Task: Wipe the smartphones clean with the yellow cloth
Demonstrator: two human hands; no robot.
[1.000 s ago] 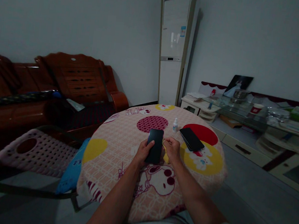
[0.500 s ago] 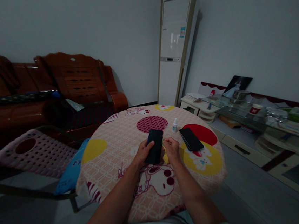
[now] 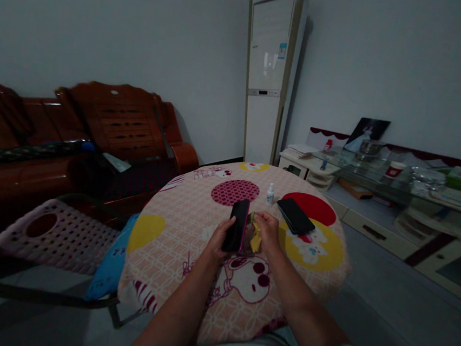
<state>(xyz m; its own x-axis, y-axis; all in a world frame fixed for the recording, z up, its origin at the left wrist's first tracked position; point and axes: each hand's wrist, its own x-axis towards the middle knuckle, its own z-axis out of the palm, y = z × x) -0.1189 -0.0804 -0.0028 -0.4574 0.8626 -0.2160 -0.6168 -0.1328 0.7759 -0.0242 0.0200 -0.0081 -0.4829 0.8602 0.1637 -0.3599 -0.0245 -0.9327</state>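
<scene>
Both forearms stretched forward over the near edge of a round table (image 3: 171, 276), meeting at its middle. Left hand (image 3: 220, 238) closed around a dark phone (image 3: 237, 226), thumb on the screen side, fingers behind; phone lifted above the cloth and tilted up on its long edge, a pink rim visible along the right side. Right hand (image 3: 266, 232) just beside it, fingers pinched shut on a small yellow cloth (image 3: 255, 239), which hangs between the hand and the phone; whether the cloth touches the phone, hard to tell in the dim light.

On the table, a pink checked tablecloth (image 3: 165, 254) with cartoon dogs, with red and yellow circles. A second dark phone (image 3: 295, 215) lying flat on the cloth to the right, apart from the right hand. A small white spray bottle (image 3: 270, 193) standing upright between the two phones, a little farther back.

To the left of the table, a pale plastic chair (image 3: 41, 231) with holes, and a blue cushion (image 3: 111, 262) against the table edge. Behind that, a reddish wooden sofa (image 3: 113, 123) along the wall. In the corner, a tall white standing air conditioner (image 3: 266, 73). On the right, a low glass TV stand (image 3: 397, 178) covered with small items, too dark and small to name. Grey floor, plain pale walls, weak light everywhere.
</scene>
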